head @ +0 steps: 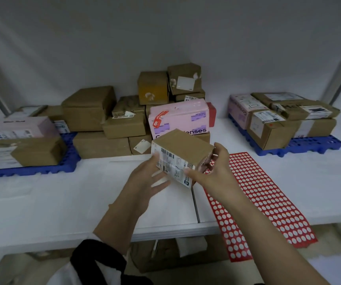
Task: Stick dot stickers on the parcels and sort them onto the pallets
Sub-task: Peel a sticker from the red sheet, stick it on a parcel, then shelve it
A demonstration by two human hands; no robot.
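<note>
I hold the small brown cardboard parcel (183, 150) over the white table (42, 198). My right hand (212, 171) grips its 3 o'clock end, and my left hand (145, 177) lies flat, fingers spread, against its 8 o'clock side. A white barcode label covers its near face, and the red sheet of white dot stickers (264, 194) lies at its 4 o'clock.

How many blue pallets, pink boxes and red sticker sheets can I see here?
Blue pallets: 2
Pink boxes: 3
Red sticker sheets: 1
Total: 6
</note>
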